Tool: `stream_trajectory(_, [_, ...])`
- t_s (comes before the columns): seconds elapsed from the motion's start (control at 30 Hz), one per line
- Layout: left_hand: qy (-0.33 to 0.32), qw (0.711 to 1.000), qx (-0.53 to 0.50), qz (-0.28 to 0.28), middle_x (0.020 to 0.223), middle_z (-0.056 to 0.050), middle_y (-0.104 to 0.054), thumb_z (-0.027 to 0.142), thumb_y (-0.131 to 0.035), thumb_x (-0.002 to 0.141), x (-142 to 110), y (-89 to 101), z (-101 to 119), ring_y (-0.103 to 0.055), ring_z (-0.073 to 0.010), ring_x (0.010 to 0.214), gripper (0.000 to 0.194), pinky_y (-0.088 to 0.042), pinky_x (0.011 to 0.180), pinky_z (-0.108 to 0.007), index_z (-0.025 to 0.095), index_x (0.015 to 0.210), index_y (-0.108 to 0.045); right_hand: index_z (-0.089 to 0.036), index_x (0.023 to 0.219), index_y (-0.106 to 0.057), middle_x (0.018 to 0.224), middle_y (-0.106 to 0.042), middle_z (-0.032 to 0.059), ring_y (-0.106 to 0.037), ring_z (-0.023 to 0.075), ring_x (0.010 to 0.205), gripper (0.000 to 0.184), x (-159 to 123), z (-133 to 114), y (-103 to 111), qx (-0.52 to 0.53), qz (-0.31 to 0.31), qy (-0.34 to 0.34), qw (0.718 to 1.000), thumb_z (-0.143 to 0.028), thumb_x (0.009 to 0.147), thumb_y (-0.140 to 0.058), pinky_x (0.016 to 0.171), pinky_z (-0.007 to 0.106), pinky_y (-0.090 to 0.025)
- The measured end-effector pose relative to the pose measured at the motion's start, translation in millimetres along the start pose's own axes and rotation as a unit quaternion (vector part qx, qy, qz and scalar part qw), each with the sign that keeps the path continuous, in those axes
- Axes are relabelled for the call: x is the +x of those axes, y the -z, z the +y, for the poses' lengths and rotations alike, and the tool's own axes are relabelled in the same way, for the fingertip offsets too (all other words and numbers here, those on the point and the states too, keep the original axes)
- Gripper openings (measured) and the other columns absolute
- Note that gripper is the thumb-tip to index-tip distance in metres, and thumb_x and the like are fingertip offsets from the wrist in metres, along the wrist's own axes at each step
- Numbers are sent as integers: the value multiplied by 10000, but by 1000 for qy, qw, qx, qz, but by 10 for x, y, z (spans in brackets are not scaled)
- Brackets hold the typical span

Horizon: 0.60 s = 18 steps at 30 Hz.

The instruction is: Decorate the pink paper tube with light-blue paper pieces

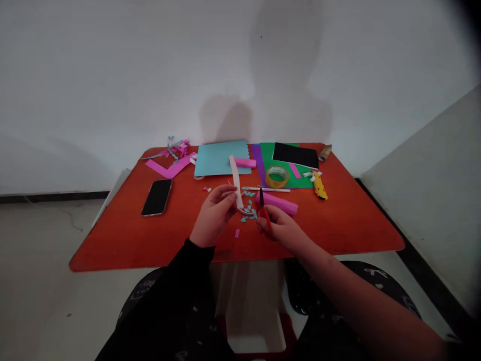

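My left hand (214, 213) pinches a long white paper strip (236, 180) that curves upward over the red table (124, 235). My right hand (281, 228) grips a red pen with a black tip (264, 210), its tip pointing up beside the strip. Small light-blue paper scraps (248, 206) lie on the table between the two hands. A pink paper roll (280, 203) rests just beyond my right hand.
A black phone (157, 196) lies at the left. At the back sit a light-blue sheet (220, 158), green and purple sheets (268, 155), a black sheet (296, 154), a tape roll (277, 176), a yellow cutter (319, 186), a white pen (268, 189) and pink scraps (171, 165).
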<state>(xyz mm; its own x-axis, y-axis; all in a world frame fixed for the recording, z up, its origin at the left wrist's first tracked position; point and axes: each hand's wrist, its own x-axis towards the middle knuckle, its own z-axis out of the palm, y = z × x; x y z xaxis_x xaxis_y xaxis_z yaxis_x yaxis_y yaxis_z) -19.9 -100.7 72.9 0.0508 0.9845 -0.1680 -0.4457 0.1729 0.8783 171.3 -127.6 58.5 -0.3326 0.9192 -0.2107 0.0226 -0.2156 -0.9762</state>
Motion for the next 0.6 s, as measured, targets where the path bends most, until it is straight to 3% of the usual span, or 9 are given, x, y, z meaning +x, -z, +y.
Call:
stream_trajectory(0.17, [-21, 999, 12, 22, 771, 69, -640, 290, -823, 747, 26, -11, -8, -579, -89, 644, 434, -489, 651, -223, 265, 1052, -515, -215, 863, -532, 674, -549, -48, -437, 105, 570, 462, 2, 10, -56, 7, -15, -18, 1000, -595, 744, -766, 551, 254, -364])
stream_trajectory(0.27, [-56, 996, 67, 32, 748, 44, -609, 372, -777, 802, 45, -38, -37, -562, -91, 637, 303, -468, 630, -220, 212, 949, -566, -211, 858, -550, 668, -517, -49, -412, 106, 571, 427, 7, 56, -100, 1, -18, -18, 1000, -574, 764, -753, 546, 255, -349])
stream_trajectory(0.4, [-121, 974, 191, 31, 676, 19, -553, 440, -644, 918, 41, -77, -76, -495, -95, 605, 313, -418, 589, -226, 174, 759, -600, -212, 819, -562, 670, -485, -39, -425, 127, 619, 347, 14, 116, -129, -5, -6, 27, 1000, -540, 834, -677, 578, 262, -359])
stream_trajectory(0.6, [-187, 940, 281, 47, 677, 14, -551, 410, -544, 993, 3, -102, -132, -489, -116, 621, 331, -421, 615, -248, 191, 746, -565, -224, 780, -500, 691, -491, -28, -450, 148, 679, 314, 2, 163, -116, -90, -10, 75, 993, -477, 941, -594, 636, 267, -389])
